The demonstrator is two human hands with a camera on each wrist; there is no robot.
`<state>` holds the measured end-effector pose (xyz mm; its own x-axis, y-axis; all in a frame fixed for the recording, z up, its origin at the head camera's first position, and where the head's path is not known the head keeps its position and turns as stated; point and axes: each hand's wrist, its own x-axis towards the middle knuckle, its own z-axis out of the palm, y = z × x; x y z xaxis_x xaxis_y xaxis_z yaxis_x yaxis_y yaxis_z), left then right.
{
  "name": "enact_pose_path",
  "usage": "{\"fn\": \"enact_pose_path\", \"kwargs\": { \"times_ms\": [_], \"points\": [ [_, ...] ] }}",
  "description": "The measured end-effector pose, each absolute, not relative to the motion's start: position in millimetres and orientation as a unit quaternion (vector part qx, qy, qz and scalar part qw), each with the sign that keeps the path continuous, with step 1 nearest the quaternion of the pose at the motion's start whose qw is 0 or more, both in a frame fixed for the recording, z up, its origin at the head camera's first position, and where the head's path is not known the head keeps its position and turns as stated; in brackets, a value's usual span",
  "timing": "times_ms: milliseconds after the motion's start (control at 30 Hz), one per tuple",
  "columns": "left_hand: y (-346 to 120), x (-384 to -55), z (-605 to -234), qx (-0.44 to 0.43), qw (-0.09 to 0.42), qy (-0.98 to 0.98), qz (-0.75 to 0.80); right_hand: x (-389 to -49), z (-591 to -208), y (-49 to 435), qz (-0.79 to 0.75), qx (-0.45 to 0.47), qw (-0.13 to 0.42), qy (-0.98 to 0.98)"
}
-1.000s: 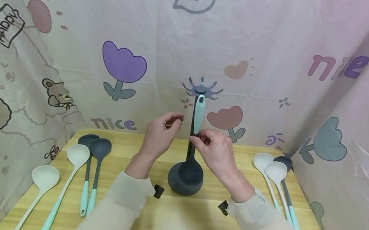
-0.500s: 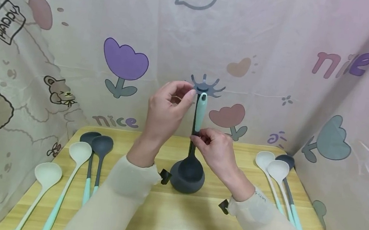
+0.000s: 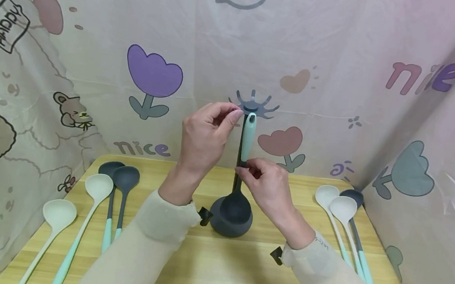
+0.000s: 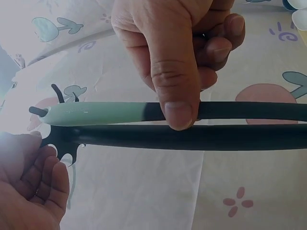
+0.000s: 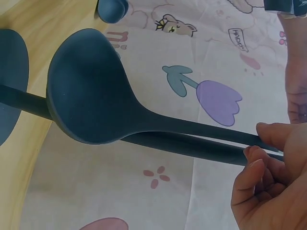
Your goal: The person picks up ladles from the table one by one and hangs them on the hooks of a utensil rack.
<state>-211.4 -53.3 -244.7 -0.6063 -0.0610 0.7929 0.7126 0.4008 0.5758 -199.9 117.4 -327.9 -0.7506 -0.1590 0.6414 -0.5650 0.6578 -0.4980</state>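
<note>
A dark ladle (image 3: pixel 237 209) with a mint handle hangs upright in front of a dark utensil stand (image 3: pixel 221 229). At its top, a hook tip pokes through the hole in the mint handle (image 4: pixel 96 113). My right hand (image 3: pixel 267 180) pinches the ladle's dark shaft just under the mint part, thumb in front. Higher up, the thumb and fingertips of my left hand (image 3: pixel 206 132) hold the edge of the stand's hooked top (image 3: pixel 253 105). In the right wrist view the ladle's bowl (image 5: pixel 91 91) hangs near the stand's pole (image 5: pixel 192 146).
Two white ladles (image 3: pixel 59 211) and two dark ones (image 3: pixel 126 178) lie on the wooden table (image 3: pixel 215 273) at left. At right lie two white ladles (image 3: pixel 343 208) and a dark one (image 3: pixel 352 197). A patterned curtain (image 3: pixel 222 42) surrounds the table.
My left hand has risen from beside the pole to the stand's hooked top and taken hold there. The right hand and the ladle have stayed nearly in place.
</note>
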Motion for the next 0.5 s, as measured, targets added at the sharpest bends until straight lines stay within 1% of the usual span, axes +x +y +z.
{"fn": "enact_pose_path", "kwargs": {
  "times_ms": [267,400,500],
  "points": [
    [-55.8,-211.6,-245.3,-0.221,0.381,-0.749,-0.495,-190.8,-338.0,128.2,0.368,0.19,0.28,-0.866],
    [-56.3,-212.1,-244.8,-0.221,0.379,-0.751,-0.493,-187.4,-352.1,144.2,0.37,0.169,0.286,-0.868],
    [-56.9,-212.8,-244.2,-0.221,0.379,-0.752,-0.491,-185.3,-366.1,160.2,0.372,0.14,0.278,-0.874]
  ]
}}
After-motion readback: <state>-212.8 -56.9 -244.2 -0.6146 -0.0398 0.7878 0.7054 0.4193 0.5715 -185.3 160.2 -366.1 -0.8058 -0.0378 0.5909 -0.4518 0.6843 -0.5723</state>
